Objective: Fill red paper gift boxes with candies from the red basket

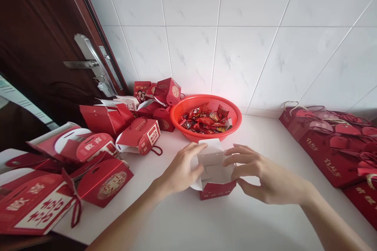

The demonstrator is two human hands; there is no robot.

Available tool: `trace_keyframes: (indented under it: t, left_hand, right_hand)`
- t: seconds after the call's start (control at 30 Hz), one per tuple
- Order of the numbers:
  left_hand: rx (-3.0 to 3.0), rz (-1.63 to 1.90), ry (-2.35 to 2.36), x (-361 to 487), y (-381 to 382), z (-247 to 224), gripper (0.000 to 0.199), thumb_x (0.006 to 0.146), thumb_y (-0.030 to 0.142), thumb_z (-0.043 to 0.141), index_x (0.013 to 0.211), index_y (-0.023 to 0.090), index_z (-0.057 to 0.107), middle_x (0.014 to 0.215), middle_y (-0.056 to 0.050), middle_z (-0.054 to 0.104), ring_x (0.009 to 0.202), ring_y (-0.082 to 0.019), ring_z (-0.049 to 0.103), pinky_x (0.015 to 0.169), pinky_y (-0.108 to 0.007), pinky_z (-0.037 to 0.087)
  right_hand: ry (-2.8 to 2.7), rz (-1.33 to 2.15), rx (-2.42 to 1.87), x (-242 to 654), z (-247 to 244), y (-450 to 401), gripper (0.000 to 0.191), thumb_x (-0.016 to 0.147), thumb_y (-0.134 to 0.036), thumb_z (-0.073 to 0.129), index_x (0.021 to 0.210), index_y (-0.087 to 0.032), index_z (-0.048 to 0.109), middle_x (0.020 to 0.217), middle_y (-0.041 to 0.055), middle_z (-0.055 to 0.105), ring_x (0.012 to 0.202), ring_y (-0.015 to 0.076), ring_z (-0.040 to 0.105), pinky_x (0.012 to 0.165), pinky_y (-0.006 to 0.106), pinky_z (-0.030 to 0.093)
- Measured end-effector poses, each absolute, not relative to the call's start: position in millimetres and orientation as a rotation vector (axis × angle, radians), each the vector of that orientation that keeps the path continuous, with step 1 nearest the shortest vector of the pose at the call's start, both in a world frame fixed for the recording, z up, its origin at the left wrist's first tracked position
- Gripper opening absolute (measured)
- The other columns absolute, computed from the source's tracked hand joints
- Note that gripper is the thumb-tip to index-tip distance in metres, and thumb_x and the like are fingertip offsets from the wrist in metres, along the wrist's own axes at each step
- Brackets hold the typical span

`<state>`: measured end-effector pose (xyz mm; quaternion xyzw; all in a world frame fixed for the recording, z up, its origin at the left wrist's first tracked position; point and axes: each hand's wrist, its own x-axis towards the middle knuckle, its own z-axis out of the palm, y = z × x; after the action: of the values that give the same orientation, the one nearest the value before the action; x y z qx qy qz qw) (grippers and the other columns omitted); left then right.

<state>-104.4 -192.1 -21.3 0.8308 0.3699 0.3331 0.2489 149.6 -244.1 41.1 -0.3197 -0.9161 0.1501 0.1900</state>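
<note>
Red box, erected but unclosed, is standing on the table, before the basket of sweets near the back edge, left hand and right hand resting half-open at its sides, while closed boxes are lining the right and open ones the left.

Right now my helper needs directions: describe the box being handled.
Find the red basket by the tiled wall. Nearer, on the table, the red box sits between left hand and right hand. Unlike the left heap or right row of boxes, it stands apart, open upward.
</note>
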Motion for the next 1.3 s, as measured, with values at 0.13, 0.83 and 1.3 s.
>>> trace_keyframes:
  t: [0.13, 0.83, 1.3]
  left_hand:
    - [2.235, 0.769, 1.139, -103, -199, -16, 0.07, 0.079, 0.049, 0.075, 0.141, 0.021, 0.058, 0.135, -0.014, 0.063, 0.125, -0.034, 0.06, 0.105, -0.046, 0.051]
    - [2.342, 0.479, 1.3, -97, -213, -9, 0.107, 0.065, 0.074, 0.074, 0.151, 0.018, 0.043, 0.155, -0.02, 0.042, 0.142, -0.044, 0.038, 0.109, -0.057, 0.041]
    - [2.502, 0.925, 1.331, -92, -218, -25, 0.055, 0.076, 0.05, 0.074, 0.123, 0.022, 0.066, 0.126, -0.013, 0.061, 0.116, -0.034, 0.058, 0.099, -0.051, 0.049]
  right_hand:
    - [-2.632, 0.504, -1.025, 154, 45, -251, 0.018, 0.089, -0.019, 0.064, 0.096, -0.026, 0.079, 0.117, 0.0077, 0.072, 0.12, 0.0262, 0.064, 0.118, 0.051, 0.037]
    - [-2.619, 0.461, -1.638, 137, 23, -242, 0.083, 0.085, -0.038, 0.073, 0.158, -0.023, 0.035, 0.161, 0.0134, 0.036, 0.15, 0.0352, 0.031, 0.123, 0.057, 0.027]
    - [-2.419, 0.287, -1.432, 150, -1, -210, 0.081, 0.079, -0.036, 0.08, 0.151, -0.026, 0.045, 0.155, 0.0132, 0.047, 0.139, 0.034, 0.049, 0.112, 0.052, 0.046]
